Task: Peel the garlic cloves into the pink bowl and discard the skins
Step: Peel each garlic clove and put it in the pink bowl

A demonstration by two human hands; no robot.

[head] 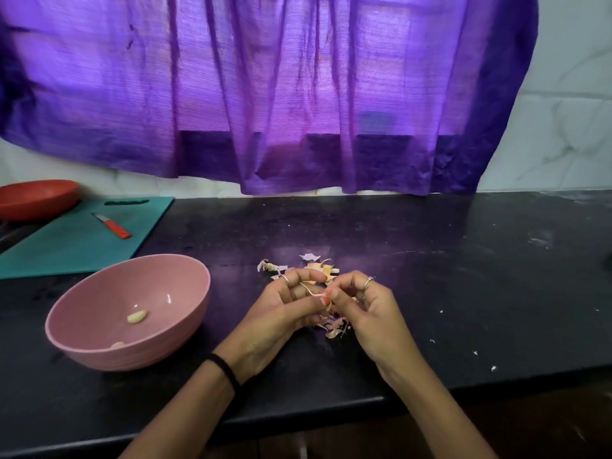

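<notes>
Centre of frame, over a black stone counter (430, 260): left hand (284, 309) and right hand (361, 309), fingers curled, together pinching a garlic clove (316, 294) mostly hidden between them, above a scatter of papery garlic skins (318, 268). Lower left: round pink plastic bowl (99, 346) holding two peeled pale cloves (136, 317). Upper left: teal cutting board (73, 243) bearing a small red-handled knife (112, 226), beside a red bowl (36, 198).
</notes>
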